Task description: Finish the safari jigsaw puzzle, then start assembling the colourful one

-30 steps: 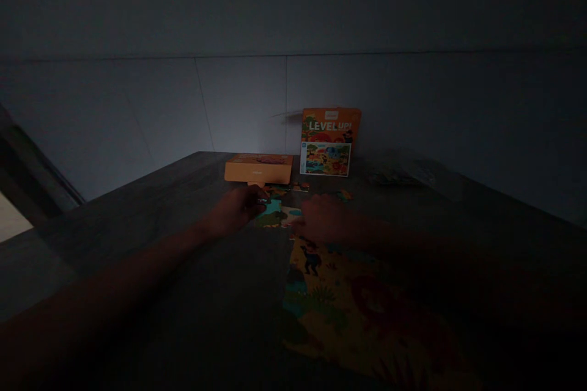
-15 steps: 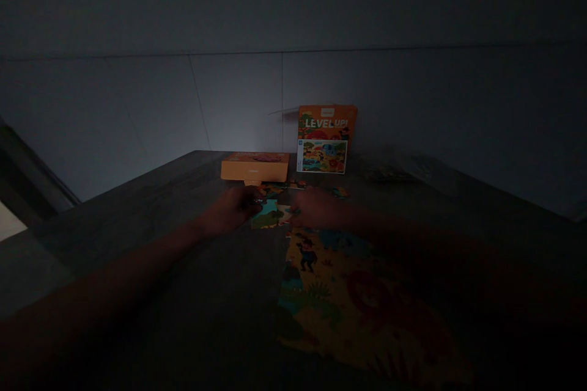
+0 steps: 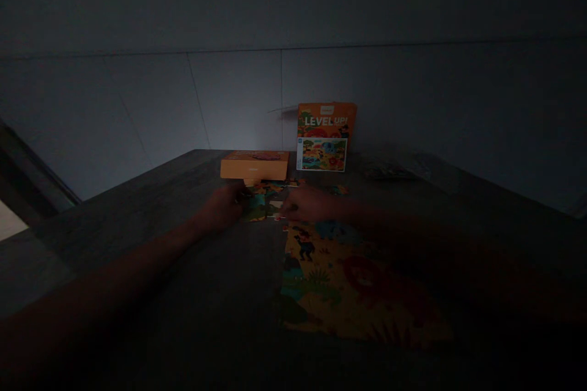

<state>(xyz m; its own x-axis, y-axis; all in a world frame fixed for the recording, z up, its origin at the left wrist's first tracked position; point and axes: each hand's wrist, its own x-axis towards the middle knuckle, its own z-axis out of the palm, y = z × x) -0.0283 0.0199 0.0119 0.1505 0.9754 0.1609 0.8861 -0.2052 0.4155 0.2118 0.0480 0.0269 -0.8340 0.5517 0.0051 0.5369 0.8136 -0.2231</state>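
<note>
The room is very dim. My left hand is closed at the left edge of a teal and green puzzle piece, its fingertips partly in shadow. Across a narrow gap, my right hand is closed with its fingers at a pale puzzle piece. A joined section of jigsaw puzzle with a lion, a crocodile and a blue elephant lies nearer to me, partly below my right forearm. Several loose puzzle pieces lie just beyond my hands.
An orange box lies at the back of the grey table. Beside it an orange "LEVEL UP!" box stands upright, with a picture card before it. A clear plastic bag lies at the back right.
The teal and green piece has moved left with my left hand, and a gap now separates it from the pale piece. My right hand has shifted slightly left.
</note>
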